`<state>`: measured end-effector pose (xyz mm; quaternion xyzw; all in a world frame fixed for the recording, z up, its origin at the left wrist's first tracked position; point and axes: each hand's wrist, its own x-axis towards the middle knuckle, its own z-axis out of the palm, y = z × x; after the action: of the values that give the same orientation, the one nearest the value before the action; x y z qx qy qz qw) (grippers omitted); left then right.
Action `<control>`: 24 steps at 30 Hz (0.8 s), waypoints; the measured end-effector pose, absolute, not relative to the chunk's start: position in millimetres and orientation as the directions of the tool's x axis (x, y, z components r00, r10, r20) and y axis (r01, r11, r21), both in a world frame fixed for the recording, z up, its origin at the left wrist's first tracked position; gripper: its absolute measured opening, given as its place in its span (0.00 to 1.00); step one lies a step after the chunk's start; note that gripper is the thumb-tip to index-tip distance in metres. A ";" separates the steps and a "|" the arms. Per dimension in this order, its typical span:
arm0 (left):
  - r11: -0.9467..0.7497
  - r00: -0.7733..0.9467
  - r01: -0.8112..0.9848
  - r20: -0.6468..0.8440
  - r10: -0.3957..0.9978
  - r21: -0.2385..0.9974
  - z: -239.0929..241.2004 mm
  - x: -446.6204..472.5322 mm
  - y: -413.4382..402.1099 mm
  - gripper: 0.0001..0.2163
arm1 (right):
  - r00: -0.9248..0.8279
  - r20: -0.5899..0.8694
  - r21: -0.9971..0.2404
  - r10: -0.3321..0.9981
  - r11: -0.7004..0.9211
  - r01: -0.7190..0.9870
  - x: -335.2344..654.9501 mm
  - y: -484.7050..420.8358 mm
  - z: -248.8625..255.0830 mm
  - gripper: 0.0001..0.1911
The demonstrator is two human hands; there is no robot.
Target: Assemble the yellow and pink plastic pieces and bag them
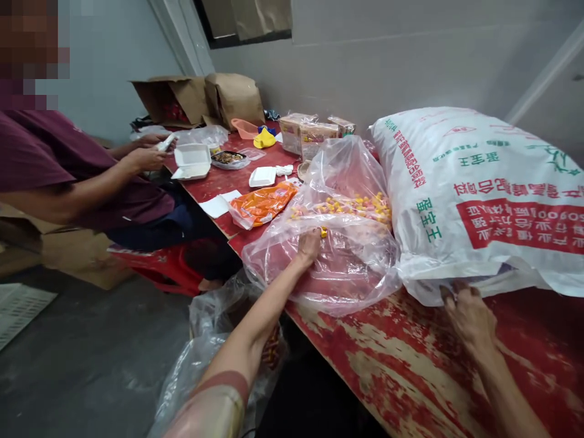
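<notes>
My left hand (310,246) reaches into the mouth of a clear plastic bag (274,246). Its fingers are closed at a small yellow piece (323,232). Farther inside that bag lies a heap of small yellow and pink pieces (360,207). At the lower edge of a big white woven sack (429,176), printed in red and green, is my right hand (472,316). Its fingers are bent around the sack's open lip, and the fingertips are partly hidden there.
A worn red table (387,359) carries an orange plastic bag (264,204), foam boxes (192,159) and small cartons (314,135). Brown paper bags (232,100) stand behind. On the left a person (82,164) sits on a red stool (159,264). Another clear bag (201,359) is below the table.
</notes>
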<state>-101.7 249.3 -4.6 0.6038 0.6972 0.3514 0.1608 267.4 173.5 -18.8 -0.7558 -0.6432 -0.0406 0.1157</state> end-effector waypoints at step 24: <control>0.146 -0.052 -0.332 -0.173 0.984 0.932 -16.9 21.3 70.6 0.12 | 0.047 0.220 -0.874 0.974 0.175 0.453 152.6 52.1 -32.9 0.15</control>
<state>21.3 70.6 -16.9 0.3472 0.4688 0.5536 0.5943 152.6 52.1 -32.9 -0.5713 -0.6247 0.2933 0.4442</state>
